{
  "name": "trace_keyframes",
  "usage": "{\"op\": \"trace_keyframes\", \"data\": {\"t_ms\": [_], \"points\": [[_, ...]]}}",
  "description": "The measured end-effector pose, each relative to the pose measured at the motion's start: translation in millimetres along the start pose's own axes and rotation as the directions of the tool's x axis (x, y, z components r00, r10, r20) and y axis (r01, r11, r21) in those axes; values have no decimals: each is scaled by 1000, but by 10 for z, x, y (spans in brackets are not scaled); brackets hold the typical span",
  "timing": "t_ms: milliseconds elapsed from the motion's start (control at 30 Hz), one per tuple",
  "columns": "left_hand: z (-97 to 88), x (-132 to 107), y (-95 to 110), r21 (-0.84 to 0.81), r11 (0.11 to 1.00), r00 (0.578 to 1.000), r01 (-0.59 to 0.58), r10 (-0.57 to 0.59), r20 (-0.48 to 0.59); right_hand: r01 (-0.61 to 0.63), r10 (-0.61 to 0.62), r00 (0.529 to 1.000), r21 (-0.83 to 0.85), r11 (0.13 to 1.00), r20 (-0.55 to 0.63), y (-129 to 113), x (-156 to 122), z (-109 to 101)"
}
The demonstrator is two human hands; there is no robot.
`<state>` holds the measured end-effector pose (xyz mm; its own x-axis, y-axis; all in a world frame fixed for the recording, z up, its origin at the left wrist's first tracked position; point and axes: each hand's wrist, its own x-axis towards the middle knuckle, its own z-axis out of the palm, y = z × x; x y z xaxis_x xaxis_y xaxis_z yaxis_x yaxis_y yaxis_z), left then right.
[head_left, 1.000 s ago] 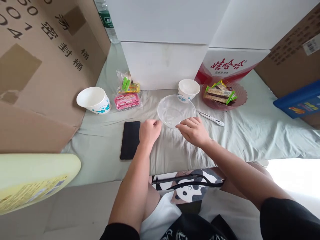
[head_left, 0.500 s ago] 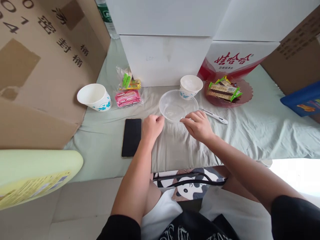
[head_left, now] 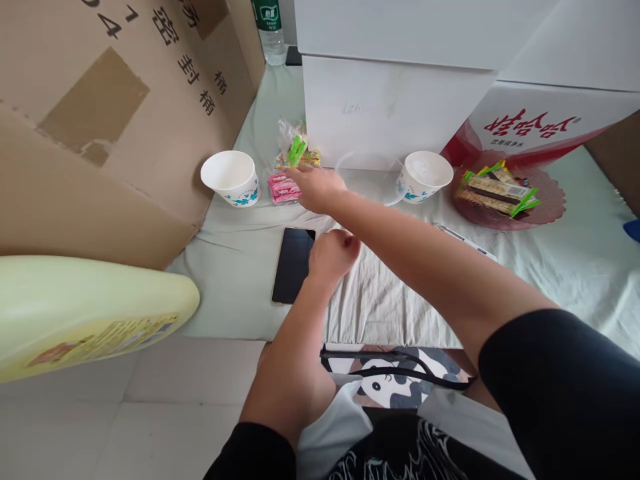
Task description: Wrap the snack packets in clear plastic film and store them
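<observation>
A yellow container is jutting in at the near left of the table, and a phone is lying just beside the left hand. The right forearm is crossing in front, partly hiding a knife and a clear bowl. A pink pack is lying between the left cup and the right hand; farther right, the right cup and a red bowl are standing before white boxes. The left hand is curling into a loose fist, hiding its inside. The right hand is holding its fingers stretched, partly covering the pack; whether they are gripping it, I cannot tell.
</observation>
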<state>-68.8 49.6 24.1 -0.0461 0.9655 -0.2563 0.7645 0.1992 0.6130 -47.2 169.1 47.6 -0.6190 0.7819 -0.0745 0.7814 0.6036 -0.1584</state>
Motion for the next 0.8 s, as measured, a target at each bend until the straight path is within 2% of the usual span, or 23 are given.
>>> {"op": "trace_keyframes", "data": {"t_ms": [100, 200, 333, 433, 533, 600, 667, 733, 800], "points": [[52, -46, 9, 21, 998, 994, -62, 59, 94, -59, 58, 995, 5, 998, 76, -2, 289, 87], [88, -67, 5, 24, 996, 985, -90, 85, 151, -79, 77, 996, 47, 996, 39, 62, 322, 188], [93, -84, -5, -41, 990, 980, -138, 143, 138, -60, 63, 997, 76, 995, -33, 52, 222, 182], [103, -86, -3, -89, 982, 979, -164, 174, 109, -38, 52, 992, 114, 993, -117, -68, 87, 28], [124, -67, 8, -88, 986, 981, -139, 149, 124, 36, 33, 966, 262, 964, -257, -91, -251, -157], [140, -52, 17, -83, 986, 979, -144, 155, 136, 81, 97, 921, 428, 900, -378, 66, -630, -200], [166, -47, 29, -78, 978, 973, -191, 199, 117, 101, 241, 863, 617, 780, -445, 369, -1097, -125], [215, -51, 49, -90, 969, 968, -231, 238, 77, 87, 402, 827, 797, 597, -392, 739, -1586, 65], [298, -55, 85, -138, 960, 968, -245, 250, 20, 67, 523, 805, 920, 387, -279, 1065, -2019, 328]]}}
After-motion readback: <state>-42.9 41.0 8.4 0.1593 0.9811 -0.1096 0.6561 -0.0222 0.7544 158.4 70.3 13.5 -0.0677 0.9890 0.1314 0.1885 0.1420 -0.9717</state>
